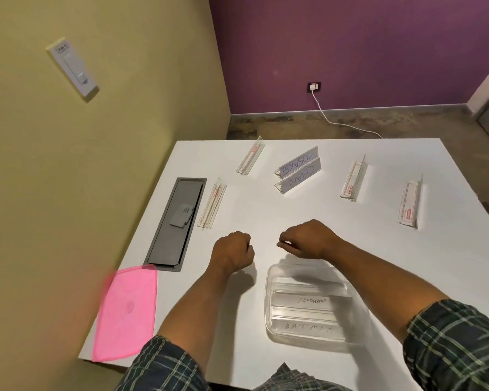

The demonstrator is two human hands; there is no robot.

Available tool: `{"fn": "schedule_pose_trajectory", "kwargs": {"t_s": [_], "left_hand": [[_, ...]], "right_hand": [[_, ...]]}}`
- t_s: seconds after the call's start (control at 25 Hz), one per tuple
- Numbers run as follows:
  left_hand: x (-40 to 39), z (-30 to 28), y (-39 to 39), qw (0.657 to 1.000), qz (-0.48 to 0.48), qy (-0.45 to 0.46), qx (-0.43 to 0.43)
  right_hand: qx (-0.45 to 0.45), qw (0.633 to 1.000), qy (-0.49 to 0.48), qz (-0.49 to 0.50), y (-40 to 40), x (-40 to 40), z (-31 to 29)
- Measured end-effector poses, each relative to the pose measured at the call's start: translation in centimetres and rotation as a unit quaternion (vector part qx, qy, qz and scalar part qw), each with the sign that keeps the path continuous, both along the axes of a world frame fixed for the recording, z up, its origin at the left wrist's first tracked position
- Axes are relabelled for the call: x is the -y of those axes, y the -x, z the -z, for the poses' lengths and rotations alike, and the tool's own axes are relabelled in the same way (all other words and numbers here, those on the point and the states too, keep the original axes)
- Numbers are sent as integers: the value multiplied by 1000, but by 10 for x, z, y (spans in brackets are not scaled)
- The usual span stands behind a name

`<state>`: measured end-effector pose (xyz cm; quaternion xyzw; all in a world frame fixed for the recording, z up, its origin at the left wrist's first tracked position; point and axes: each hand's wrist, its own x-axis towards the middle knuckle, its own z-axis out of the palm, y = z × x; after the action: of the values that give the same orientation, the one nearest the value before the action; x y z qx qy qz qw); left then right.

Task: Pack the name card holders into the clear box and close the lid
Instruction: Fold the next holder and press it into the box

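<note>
The clear box (271,277) sits near the table's front, with name card holders reading ELEPHANT (312,300) and BATMAN (308,326) lying inside. Its pink lid (126,309) lies flat at the front left corner. Two standing holders, KOSAKSI (296,164) and CHAN (299,179), are at the middle back. Several more holders lie on the table: left (213,203), back left (251,156), right (354,178) and far right (410,204). My left hand (233,251) and my right hand (308,239) hover just beyond the box, fingers curled, holding nothing.
A grey cable hatch (175,224) is set into the white table (407,263) along its left side. A yellow wall stands close on the left. A white cable (339,121) runs across the floor behind the table.
</note>
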<state>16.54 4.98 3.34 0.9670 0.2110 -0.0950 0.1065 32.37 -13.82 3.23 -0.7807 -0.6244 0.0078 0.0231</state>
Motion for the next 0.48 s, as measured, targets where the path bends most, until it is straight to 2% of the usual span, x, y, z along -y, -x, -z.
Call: {"fn": "schedule_pose_trajectory", "kwargs": {"t_s": [0.24,0.36,0.48], "left_hand": [[-72,5,8,983,-175,33,41],[-101,11,1,960,-255,97,54],[-123,27,-7,936,-310,162,37]], "right_hand": [[22,996,78,-31,-10,-94,11],[44,992,116,-25,-19,-134,17],[25,994,104,-2,-31,-178,19]]}}
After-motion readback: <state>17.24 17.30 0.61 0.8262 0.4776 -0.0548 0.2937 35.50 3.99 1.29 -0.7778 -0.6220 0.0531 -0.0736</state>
